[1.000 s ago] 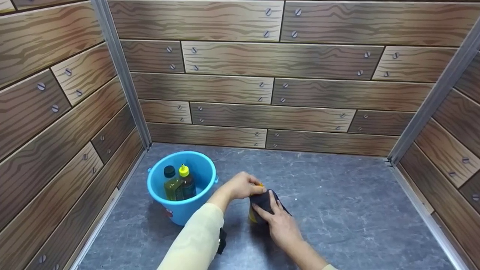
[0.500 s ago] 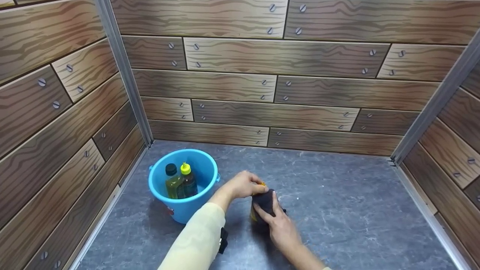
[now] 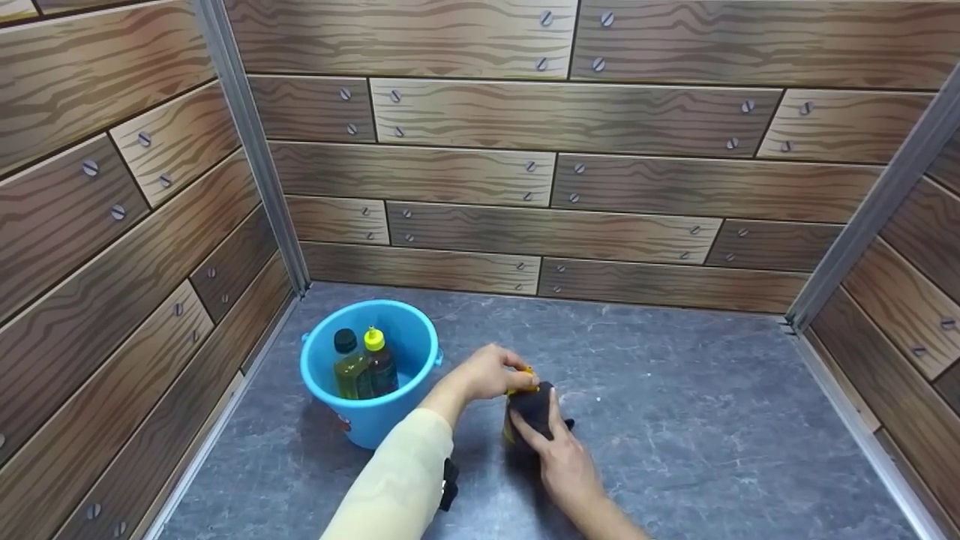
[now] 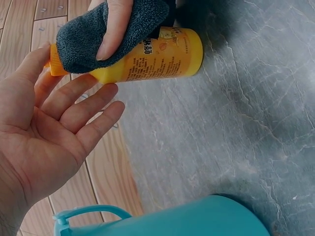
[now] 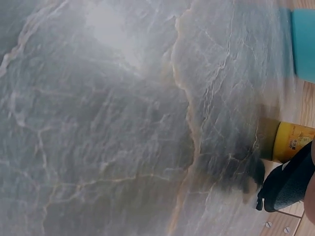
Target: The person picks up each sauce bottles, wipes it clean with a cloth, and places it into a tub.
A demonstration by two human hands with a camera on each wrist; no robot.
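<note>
Off to the left of my hands, the blue bucket (image 3: 369, 375) stands on the grey floor (image 3: 675, 450), close to the corner where the wood-patterned walls (image 3: 112, 225) meet. Inside it two bottles stand upright side by side: one with a black cap (image 3: 346, 366) and, touching it on the right, one with a yellow cap (image 3: 379, 361). In the left wrist view the bucket's rim and handle (image 4: 162, 223) show just below my palm.

Next comes my left hand (image 3: 491, 372), just right of the bucket. My fingers (image 4: 74, 110) are loose and fairly straight, and I grip nothing; my fingertips lie at the orange cap end of the yellow bottle (image 4: 162, 54), steadying its top. From the head view the hand sits over the bottle's cap.

Right against that hand is the bottle itself, standing on the floor between my two hands, well clear of the walls.

Furthest right, my right hand (image 3: 559, 454) presses a dark grey cloth (image 3: 534, 409) against the bottle's side. My fingers curl over the cloth and hold it wrapped round the upper body, just below the cap. In the right wrist view only the bottle's base (image 5: 294, 142) and a fold of cloth (image 5: 290, 184) show.
</note>
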